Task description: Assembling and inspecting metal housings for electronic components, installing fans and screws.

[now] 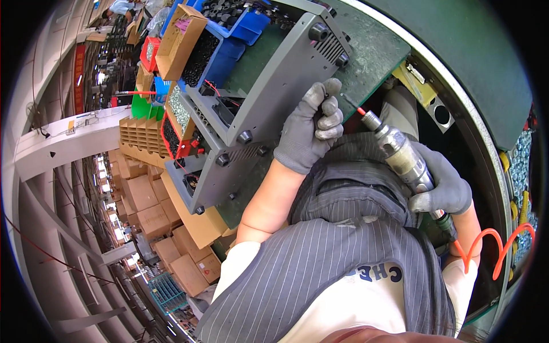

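Observation:
My left hand (311, 126), in a grey glove, is closed with thumb and fingertips together. A small dark piece seems to be between them, too small to name. It is beside the lower edge of a grey metal housing (286, 71), which has black round feet (245, 136) and vent slots. My right hand (443, 186), gloved too, is wrapped round a pneumatic screwdriver (398, 150). The driver's bit points up and left toward my left fingertips, a short gap away. An orange coiled air hose (486, 234) trails from the driver's rear end.
A second grey housing (214, 174) stands beside the first on the green bench (377, 48). Behind them are blue bins (229, 57) of black parts, an open cardboard box (182, 43) and a red-edged tray (171, 134). Cartons (143, 191) are stacked at the left.

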Demonstrator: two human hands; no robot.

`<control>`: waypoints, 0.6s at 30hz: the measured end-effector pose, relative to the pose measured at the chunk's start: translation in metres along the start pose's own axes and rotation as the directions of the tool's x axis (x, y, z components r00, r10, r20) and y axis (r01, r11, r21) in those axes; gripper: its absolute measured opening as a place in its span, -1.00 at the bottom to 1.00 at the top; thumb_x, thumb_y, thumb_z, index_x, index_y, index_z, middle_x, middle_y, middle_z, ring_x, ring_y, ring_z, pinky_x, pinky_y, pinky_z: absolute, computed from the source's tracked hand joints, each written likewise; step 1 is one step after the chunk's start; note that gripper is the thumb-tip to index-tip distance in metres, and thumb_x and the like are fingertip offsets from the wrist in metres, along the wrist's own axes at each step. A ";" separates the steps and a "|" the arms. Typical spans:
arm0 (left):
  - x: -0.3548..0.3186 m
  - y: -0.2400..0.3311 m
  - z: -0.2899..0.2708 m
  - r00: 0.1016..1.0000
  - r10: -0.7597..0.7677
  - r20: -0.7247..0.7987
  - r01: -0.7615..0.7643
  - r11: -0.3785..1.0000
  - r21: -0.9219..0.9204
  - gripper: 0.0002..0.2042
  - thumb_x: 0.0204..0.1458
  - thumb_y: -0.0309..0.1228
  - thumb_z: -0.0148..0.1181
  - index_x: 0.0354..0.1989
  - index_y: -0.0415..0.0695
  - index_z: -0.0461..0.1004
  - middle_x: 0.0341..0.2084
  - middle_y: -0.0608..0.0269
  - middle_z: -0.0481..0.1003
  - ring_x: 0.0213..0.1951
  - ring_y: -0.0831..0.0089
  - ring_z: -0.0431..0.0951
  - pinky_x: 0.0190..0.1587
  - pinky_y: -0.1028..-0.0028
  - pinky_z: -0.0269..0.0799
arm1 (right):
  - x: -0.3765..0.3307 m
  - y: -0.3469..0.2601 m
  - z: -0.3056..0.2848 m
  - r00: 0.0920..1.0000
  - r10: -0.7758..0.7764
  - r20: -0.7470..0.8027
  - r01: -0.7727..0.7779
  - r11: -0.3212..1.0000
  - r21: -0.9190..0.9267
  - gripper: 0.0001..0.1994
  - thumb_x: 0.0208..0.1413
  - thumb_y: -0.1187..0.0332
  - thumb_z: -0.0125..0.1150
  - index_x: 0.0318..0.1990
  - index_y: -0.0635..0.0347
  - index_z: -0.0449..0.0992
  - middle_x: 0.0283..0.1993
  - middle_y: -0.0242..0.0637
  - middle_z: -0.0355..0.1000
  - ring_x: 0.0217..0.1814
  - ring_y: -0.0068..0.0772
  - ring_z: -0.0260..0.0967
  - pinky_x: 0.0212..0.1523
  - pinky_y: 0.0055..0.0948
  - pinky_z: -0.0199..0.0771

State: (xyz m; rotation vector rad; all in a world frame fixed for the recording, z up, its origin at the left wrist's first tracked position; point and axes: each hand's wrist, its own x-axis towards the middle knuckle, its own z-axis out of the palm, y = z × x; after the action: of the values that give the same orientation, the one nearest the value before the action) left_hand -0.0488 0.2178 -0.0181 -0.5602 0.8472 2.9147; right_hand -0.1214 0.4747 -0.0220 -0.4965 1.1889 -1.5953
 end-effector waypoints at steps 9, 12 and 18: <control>0.006 -0.004 0.006 0.998 -0.037 -0.045 0.034 0.996 -0.077 -0.74 0.17 -0.21 0.02 -0.14 -0.12 0.42 -0.63 0.41 0.34 -0.69 0.69 0.18 -0.72 0.71 0.11 | 0.008 0.010 0.004 0.999 0.036 0.032 -0.032 0.994 -0.107 -0.19 -0.44 0.16 0.45 0.09 0.28 0.29 -0.25 -0.35 0.33 -0.26 -0.49 0.26 -0.20 -0.54 0.28; 0.006 -0.005 0.007 0.997 -0.027 -0.067 0.023 0.999 -0.049 -0.75 0.16 -0.23 0.04 -0.13 -0.14 0.41 -0.61 0.41 0.33 -0.68 0.70 0.18 -0.71 0.72 0.09 | 0.008 0.011 0.006 0.999 0.029 0.030 -0.027 0.998 -0.052 -0.20 -0.42 0.17 0.44 0.08 0.29 0.29 -0.26 -0.36 0.33 -0.28 -0.49 0.26 -0.21 -0.54 0.28; 0.001 -0.006 0.016 0.976 0.206 -0.076 -0.148 0.873 0.464 -0.74 0.16 -0.26 0.04 -0.12 -0.19 0.40 -0.57 0.42 0.31 -0.64 0.72 0.18 -0.68 0.72 0.08 | 0.004 0.009 0.005 0.997 0.050 0.057 -0.048 0.999 -0.024 -0.21 -0.39 0.20 0.44 0.10 0.30 0.28 -0.28 -0.36 0.34 -0.28 -0.49 0.28 -0.18 -0.53 0.29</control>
State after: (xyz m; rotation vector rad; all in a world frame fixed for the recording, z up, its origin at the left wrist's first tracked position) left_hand -0.0541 0.2315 -0.0094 -0.6483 1.6208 2.6943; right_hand -0.1147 0.4689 -0.0291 -0.5208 1.1688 -1.5174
